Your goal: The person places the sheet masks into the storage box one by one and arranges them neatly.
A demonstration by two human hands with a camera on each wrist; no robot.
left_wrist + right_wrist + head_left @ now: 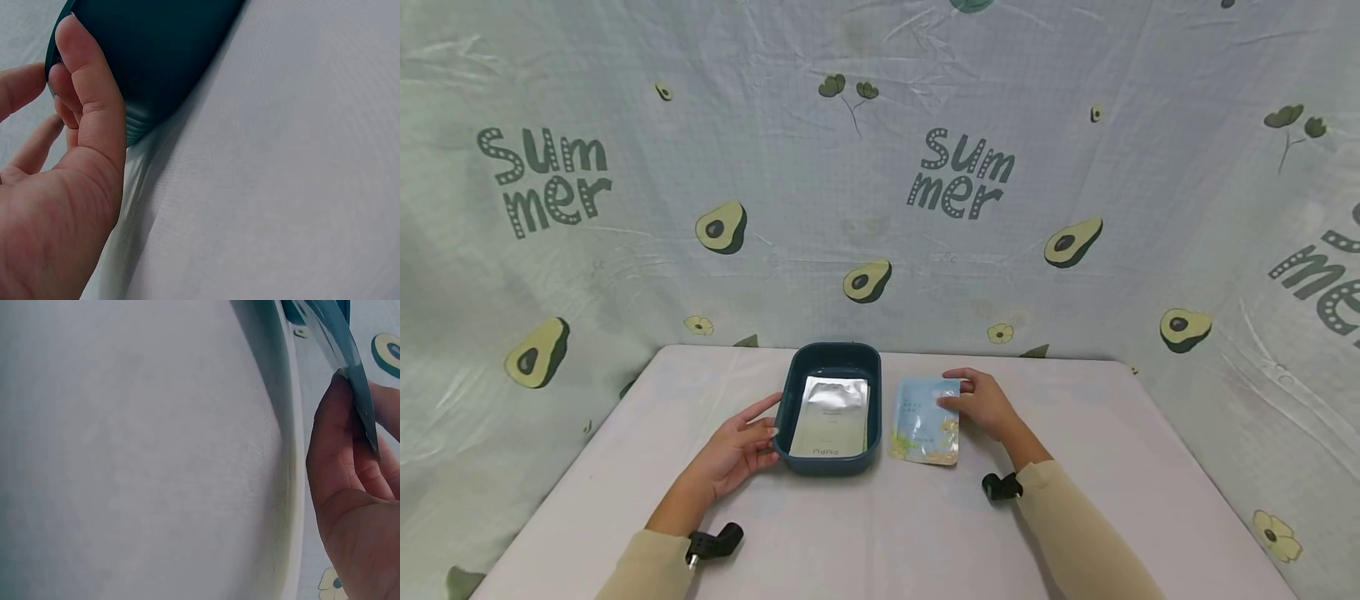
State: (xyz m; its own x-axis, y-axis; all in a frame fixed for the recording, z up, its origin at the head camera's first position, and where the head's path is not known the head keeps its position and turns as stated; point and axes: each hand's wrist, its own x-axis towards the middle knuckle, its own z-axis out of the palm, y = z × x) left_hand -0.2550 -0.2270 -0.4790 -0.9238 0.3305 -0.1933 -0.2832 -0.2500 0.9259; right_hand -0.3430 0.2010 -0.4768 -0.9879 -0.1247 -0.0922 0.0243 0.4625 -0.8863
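A dark teal plastic bin [831, 467] stands at the middle of the table, with flat pale-green and silver sheet mask packets [829, 423] lying in it. My left hand [733, 454] is at the bin's left side, its loosely extended fingers touching the outer wall near the rim. In the left wrist view the thumb [94, 81] lies along the teal wall. To the right of the bin, my right hand [988, 406] pinches a light-blue sheet mask packet [921, 421] by its right edge, thumb on the front. Seen from the right wrist, the packet [356, 369] bends slightly between thumb and fingers.
White cloth covers the table [880, 542]. Behind and at both sides hangs a pale curtain [790, 167] printed with avocados and lettering. A black wrist camera [717, 542] sits on the left cuff and another camera [1002, 487] on the right cuff.
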